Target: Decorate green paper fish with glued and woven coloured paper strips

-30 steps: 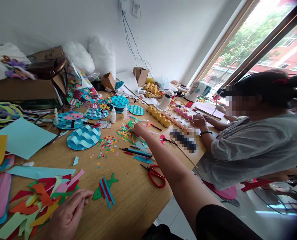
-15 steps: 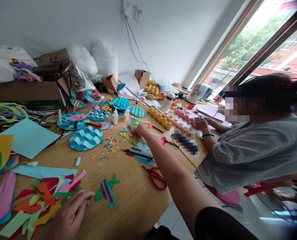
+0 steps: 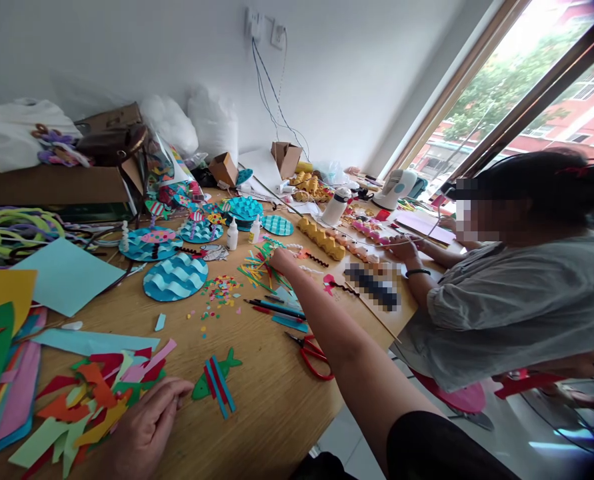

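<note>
Two small cardboard boxes (image 3: 285, 157) stand open at the counter's (image 3: 267, 400) far edge, contents hidden. Our right hand (image 3: 280, 259) still pinches among the paper strips (image 3: 257, 267); our left hand (image 3: 144, 427), fingers loosely spread, stays on the paper scraps (image 3: 84, 400).

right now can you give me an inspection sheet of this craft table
surface: wooden table, mostly covered.
job's things: pile of thin paper strips under the right hand; green paper fish by the left hand.
clutter: paper scraps, blue wave discs, red scissors, glue bottles, pens, confetti.
hands: right hand reaches onto the strips, grip hidden; left hand rests open on the scraps.
cables: wires hang from wall sockets.
surroundings: a seated person works at the right; window beyond.
</note>
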Tool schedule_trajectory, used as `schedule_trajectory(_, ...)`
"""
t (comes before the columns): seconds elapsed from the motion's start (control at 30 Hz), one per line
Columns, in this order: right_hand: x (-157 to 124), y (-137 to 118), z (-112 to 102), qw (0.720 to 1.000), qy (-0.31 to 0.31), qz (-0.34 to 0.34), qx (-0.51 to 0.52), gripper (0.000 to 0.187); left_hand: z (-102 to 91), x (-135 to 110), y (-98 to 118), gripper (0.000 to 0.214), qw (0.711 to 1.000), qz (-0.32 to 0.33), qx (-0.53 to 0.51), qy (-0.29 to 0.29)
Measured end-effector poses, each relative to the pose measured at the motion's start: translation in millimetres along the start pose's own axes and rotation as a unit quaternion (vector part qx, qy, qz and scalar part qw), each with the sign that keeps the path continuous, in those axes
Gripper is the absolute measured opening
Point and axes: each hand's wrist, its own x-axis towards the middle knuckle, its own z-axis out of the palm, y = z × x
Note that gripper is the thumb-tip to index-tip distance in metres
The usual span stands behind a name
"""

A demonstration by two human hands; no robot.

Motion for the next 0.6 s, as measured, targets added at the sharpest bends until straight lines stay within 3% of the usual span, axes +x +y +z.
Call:
schedule_trajectory(0.2, -0.8, 11.9, -0.6, 0.998, 0.02, -0.022, 0.056, 0.022, -0.4, 4.1, 7.5, 0.019, 1.0, 0.012, 0.002, 0.006)
schedule_trajectory(0.43, 1.7, 11.2, 0.3, 0.996, 0.056, -0.017, 0.066, 0.026, -1.8, 8.2, 11.4, 0.02, 1.0, 0.02, 0.006, 0.012)
schedule_trajectory(0.6, 9.4, 1.7, 5.0, 0.998, 0.032, 0.0, 0.047, 0.026, -1.4, 6.3, 8.6, 0.02, 1.0, 0.013, 0.004, 0.006)
